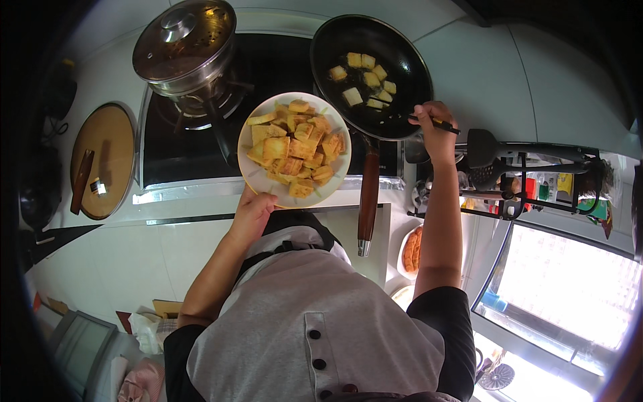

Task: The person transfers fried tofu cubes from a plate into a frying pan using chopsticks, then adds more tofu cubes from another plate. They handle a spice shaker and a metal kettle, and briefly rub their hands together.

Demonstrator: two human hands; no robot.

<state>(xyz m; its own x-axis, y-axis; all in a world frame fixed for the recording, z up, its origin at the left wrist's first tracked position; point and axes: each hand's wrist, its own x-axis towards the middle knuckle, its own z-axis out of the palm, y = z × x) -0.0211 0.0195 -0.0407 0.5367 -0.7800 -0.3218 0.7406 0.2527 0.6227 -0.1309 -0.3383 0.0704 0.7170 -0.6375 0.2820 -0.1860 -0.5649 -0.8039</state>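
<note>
My left hand (255,211) grips the near rim of a white plate (328,187), which is heaped with browned, fried tofu-like pieces (291,151) and held over the front of the stove. My right hand (436,125) holds dark chopsticks (444,125) at the right rim of a black wok (409,95). Their tips reach down into the wok, by the lower pieces. Several paler square pieces (371,79) lie in oil in the wok; whether the chopsticks grip one of them I cannot tell. The wok's brown wooden handle (368,196) points towards me.
A lidded steel pot (186,75) stands on the left burner of the black glass hob (176,151). Left of it lies a round glass lid (113,161). A utensil rack (522,186) with a spatula (481,148) and a dish of brown food (413,251) are at the right.
</note>
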